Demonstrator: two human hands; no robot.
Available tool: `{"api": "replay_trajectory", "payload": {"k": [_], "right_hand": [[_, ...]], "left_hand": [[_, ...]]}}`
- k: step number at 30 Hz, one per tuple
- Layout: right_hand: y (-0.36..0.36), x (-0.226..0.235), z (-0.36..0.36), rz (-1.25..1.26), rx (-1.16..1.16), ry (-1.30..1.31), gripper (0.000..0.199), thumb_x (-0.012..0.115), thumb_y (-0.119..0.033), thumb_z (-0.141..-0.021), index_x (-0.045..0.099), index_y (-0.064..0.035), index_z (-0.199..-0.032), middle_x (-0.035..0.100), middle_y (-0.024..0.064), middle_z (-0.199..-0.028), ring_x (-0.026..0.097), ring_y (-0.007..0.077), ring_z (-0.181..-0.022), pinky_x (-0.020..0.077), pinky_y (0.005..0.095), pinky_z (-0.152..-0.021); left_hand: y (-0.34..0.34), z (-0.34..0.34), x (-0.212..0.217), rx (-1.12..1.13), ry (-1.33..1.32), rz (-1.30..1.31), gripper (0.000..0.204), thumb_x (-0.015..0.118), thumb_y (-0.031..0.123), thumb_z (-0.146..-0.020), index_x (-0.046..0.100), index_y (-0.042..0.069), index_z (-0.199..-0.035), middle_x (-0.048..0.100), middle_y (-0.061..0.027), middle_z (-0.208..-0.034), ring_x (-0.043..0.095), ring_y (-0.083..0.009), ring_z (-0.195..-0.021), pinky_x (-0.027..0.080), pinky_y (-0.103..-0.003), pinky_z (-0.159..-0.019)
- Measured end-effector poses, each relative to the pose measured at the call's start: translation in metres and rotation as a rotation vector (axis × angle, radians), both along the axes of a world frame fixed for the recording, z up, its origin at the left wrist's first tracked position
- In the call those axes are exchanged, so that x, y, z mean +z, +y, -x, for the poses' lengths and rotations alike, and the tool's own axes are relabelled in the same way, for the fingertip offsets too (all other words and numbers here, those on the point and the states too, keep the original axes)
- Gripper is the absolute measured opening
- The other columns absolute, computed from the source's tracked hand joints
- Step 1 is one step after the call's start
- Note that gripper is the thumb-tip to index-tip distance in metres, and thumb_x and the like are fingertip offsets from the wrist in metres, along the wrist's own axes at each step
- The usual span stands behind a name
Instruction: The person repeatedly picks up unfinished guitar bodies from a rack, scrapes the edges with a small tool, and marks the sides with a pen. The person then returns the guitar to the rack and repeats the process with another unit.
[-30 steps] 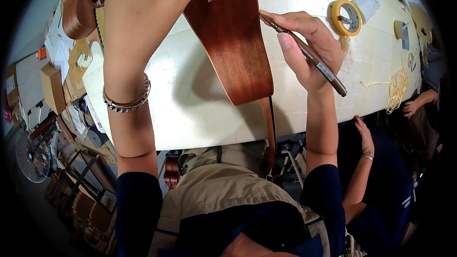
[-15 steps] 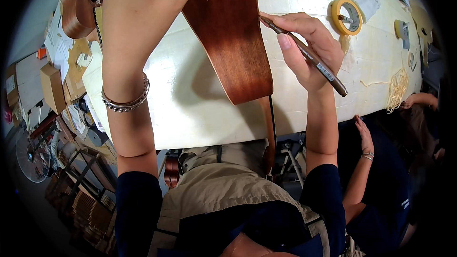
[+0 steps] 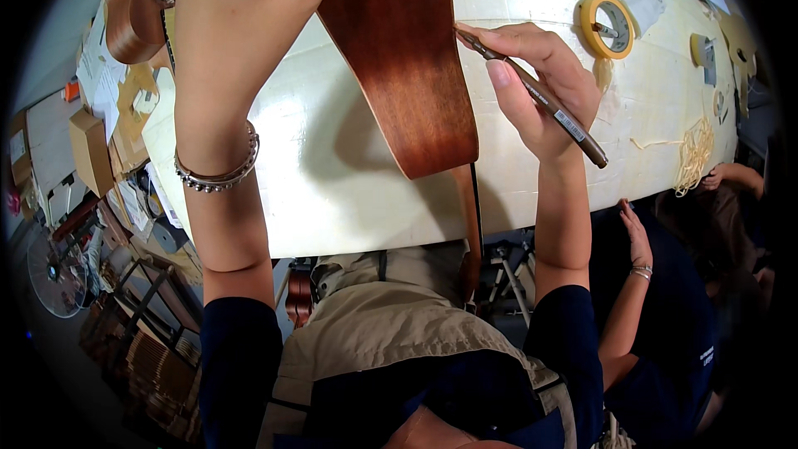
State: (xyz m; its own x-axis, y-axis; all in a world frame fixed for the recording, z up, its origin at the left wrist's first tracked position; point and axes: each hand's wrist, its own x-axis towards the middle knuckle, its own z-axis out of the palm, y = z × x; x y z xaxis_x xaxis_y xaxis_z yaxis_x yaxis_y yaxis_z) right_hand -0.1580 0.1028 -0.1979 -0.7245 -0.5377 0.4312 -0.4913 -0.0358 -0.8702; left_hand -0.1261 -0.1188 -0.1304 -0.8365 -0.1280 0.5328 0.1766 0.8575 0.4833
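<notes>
Cardboard box [image 3: 90,152]: far left; contents not discernible.
Left hand [image 3: 237,17]: thumb across the wooden instrument body [image 3: 407,75]; fingers unseen, grip cannot be told.
Body's long axis: toward the person, near end leaning right, neck [image 3: 469,212] pointing lapward; between the hands, over the table [image 3: 324,224].
Right hand [image 3: 549,83]: closed around a brown pen [image 3: 553,106], tip at the body's right edge.
Yellow tape roll [image 3: 588,23]: small object [image 3: 604,31] inside its ring.

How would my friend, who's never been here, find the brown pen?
Find the big pale table, then the shiny brown wooden instrument body over its middle. Just right of it, the right hand holds the pen at a slant, its tip by the wood's edge. Unlike the round yellow tape roll farther right, it's long and thin, with a small white label.
</notes>
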Motion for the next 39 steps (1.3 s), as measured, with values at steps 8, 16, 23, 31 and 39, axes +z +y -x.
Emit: {"api": "replay_trajectory", "payload": {"k": [8,16,23,31,39], "right_hand": [[-0.001,-0.001,-0.001,0.031,0.002,-0.032,0.016,0.063,-0.003,-0.076,0.063,-0.0004,-0.092,0.067,0.0094,-0.088,0.063,0.0150,-0.079,0.0491,0.0234,-0.070],[0.001,0.000,0.000,-0.011,0.011,-0.014,0.016,0.064,-0.004,-0.076,0.064,-0.0002,-0.092,0.066,0.0090,-0.087,0.063,0.0147,-0.077,0.0491,0.0228,-0.069],[0.000,-0.001,-0.001,0.001,-0.013,-0.012,0.016,0.064,-0.005,-0.076,0.064,-0.0008,-0.091,0.067,0.0088,-0.087,0.063,0.0148,-0.077,0.0490,0.0229,-0.069],[0.002,0.001,-0.004,-0.043,-0.003,-0.027,0.015,0.064,-0.005,-0.076,0.064,-0.0007,-0.090,0.067,0.0092,-0.088,0.063,0.0151,-0.077,0.0492,0.0232,-0.069],[0.001,0.002,-0.004,-0.027,-0.009,-0.040,0.015,0.064,-0.005,-0.075,0.064,-0.0003,-0.090,0.067,0.0089,-0.088,0.063,0.0149,-0.078,0.0492,0.0230,-0.070]], "left_hand": [[-0.001,0.000,-0.001,0.004,0.011,0.033,0.052,0.077,0.024,-0.067,0.054,-0.002,-0.105,0.047,-0.0020,-0.073,0.051,-0.0132,-0.077,0.043,-0.026,-0.074],[-0.006,0.002,-0.006,-0.053,0.058,0.018,0.051,0.077,0.025,-0.068,0.054,-0.003,-0.105,0.045,-0.0016,-0.073,0.051,-0.0126,-0.077,0.043,-0.025,-0.074],[-0.004,0.002,-0.005,-0.067,0.048,-0.028,0.050,0.077,0.023,-0.068,0.054,-0.002,-0.104,0.044,-0.0008,-0.073,0.050,-0.0122,-0.077,0.042,-0.025,-0.075],[-0.002,-0.001,0.000,-0.032,-0.002,0.014,0.049,0.077,0.023,-0.068,0.054,-0.003,-0.103,0.043,-0.0005,-0.073,0.050,-0.0124,-0.078,0.041,-0.025,-0.076],[-0.005,0.001,-0.003,-0.055,0.041,0.025,0.048,0.077,0.023,-0.068,0.054,-0.002,-0.102,0.045,-0.0008,-0.073,0.050,-0.0129,-0.079,0.041,-0.026,-0.078]]}}
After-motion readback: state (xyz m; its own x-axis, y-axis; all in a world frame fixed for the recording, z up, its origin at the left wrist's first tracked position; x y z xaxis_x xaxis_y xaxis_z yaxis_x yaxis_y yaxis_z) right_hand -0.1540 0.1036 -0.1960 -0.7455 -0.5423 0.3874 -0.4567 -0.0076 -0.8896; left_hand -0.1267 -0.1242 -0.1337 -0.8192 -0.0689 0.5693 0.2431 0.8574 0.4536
